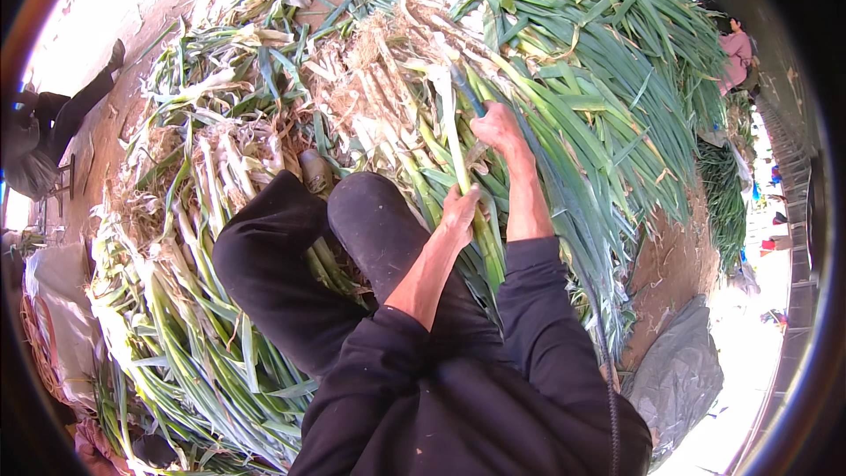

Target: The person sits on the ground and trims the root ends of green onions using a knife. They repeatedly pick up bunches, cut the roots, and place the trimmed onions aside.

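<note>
My left hand (461, 211) is closed around the green part of a long leek-like stalk (452, 125), whose pale end points away from me. To its upper right, my right hand (497, 127) grips the dark bluish handle of a slim tool (468, 90). The tool's far end lies near the stalk's pale end; whether they touch I cannot tell. Beneath and beyond both hands lies a pile of stalks with dry roots (380, 79). Long green leaves (588, 119) spread to the right of my right forearm.
More rooted stalks (192, 317) lie left of my bent knees. A brownish shoe (316, 172) shows by my knee. A cord (605, 357) hangs by my right sleeve. Grey plastic sheeting (684, 360) lies lower right. A person in pink (735, 56) and another's dark-clad legs (82, 102) are farther off.
</note>
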Tool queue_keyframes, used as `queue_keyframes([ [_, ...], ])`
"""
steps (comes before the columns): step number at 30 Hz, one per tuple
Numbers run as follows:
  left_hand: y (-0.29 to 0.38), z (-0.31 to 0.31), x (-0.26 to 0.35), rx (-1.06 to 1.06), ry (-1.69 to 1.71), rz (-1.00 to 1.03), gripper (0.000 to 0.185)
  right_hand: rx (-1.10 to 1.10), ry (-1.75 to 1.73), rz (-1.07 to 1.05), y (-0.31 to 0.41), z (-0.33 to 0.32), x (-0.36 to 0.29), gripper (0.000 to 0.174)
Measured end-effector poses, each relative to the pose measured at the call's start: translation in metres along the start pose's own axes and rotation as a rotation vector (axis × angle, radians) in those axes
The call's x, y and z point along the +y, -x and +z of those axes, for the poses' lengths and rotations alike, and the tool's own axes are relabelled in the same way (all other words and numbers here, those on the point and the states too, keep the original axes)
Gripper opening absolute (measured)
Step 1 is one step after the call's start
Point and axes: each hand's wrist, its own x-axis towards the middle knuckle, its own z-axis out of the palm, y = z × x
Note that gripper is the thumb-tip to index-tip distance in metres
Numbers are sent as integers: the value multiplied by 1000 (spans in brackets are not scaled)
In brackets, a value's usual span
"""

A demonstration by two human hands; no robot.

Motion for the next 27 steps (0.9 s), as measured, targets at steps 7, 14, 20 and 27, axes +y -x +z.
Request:
queue_keyframes([
  [7,-4,-10,12,82,-43,-4,21,-104,412,10,75,-20,66,25],
  [14,-7,-7,-1,249,-284,155,22,22,454,-25,81,3,83,25],
  [20,-18,-70,23,776,-294,241,37,-149,440,-181,92,4,76,22],
  [27,-59,-85,18,996,-123,-128,36,-446,547,-172,129,19,102,18],
])
